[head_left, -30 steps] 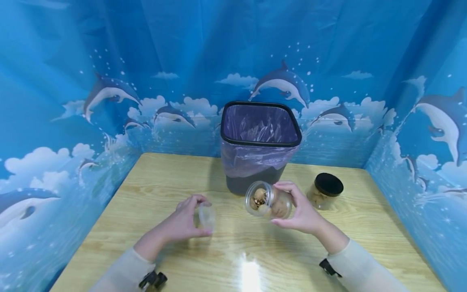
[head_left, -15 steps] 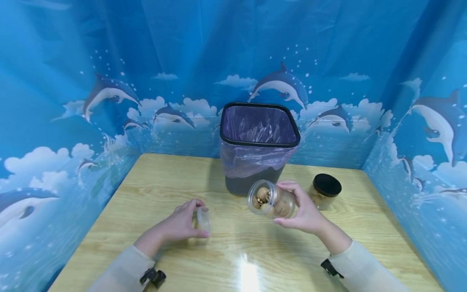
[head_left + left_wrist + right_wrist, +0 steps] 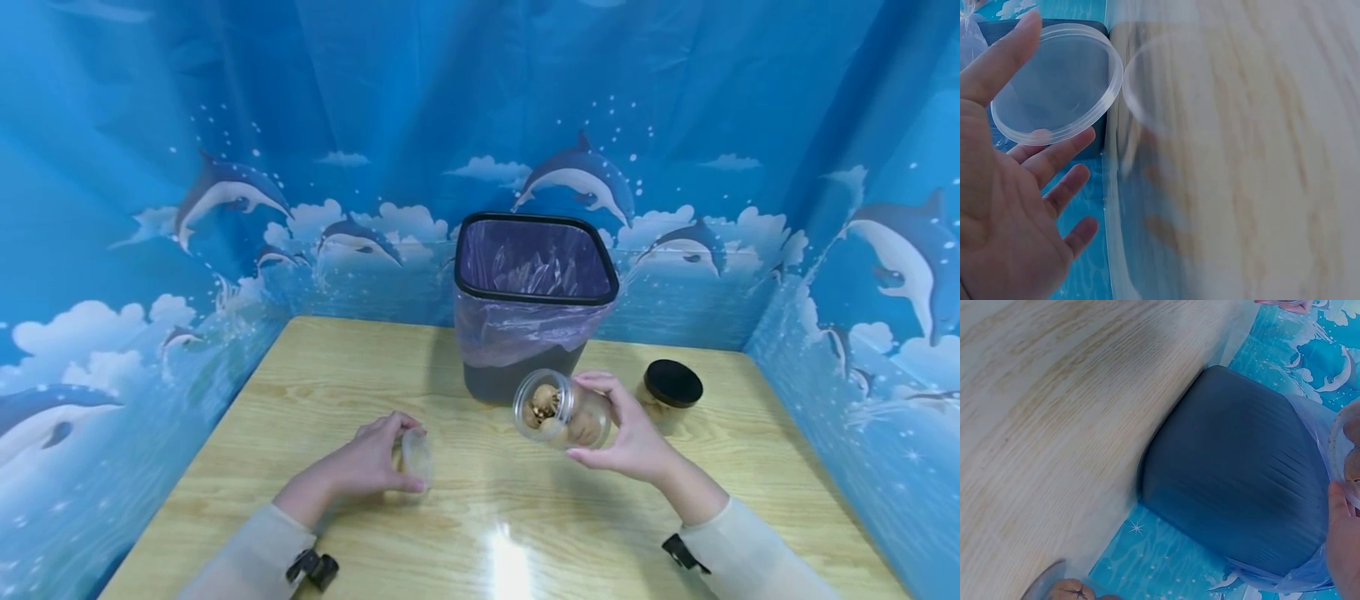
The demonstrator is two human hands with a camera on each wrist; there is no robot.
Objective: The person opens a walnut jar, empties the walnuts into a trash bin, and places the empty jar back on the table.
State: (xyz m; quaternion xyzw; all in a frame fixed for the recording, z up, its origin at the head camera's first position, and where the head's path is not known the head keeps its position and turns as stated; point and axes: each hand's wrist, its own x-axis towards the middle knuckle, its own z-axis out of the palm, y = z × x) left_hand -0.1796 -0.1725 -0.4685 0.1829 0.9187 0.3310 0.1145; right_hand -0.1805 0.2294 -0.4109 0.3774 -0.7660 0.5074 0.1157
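In the head view, my left hand [image 3: 375, 460] pinches a translucent round lid [image 3: 417, 458] by its edge, low over the table and tilted almost upright. The left wrist view has the lid [image 3: 1057, 87] between thumb and fingers, with the other fingers spread apart. To the right, my right hand [image 3: 630, 437] grips a clear jar [image 3: 596, 408] around its body. That jar is uncovered and tipped on its side, mouth facing left. Brown, rounded, cracked pieces [image 3: 546, 402] lie inside it. Only the jar's edge [image 3: 1335, 450] enters the right wrist view.
A dark bin with a black rim [image 3: 536, 296] and purple liner bag [image 3: 525, 329] stands behind the jar. Right of it sits a second jar with a black lid [image 3: 673, 383], partly behind my hand. Dolphin-print curtains [image 3: 420, 167] border the wooden table [image 3: 337, 358].
My left hand has shifted slightly left with the lid. My right hand has moved a little right, the tipped jar still in its grip.
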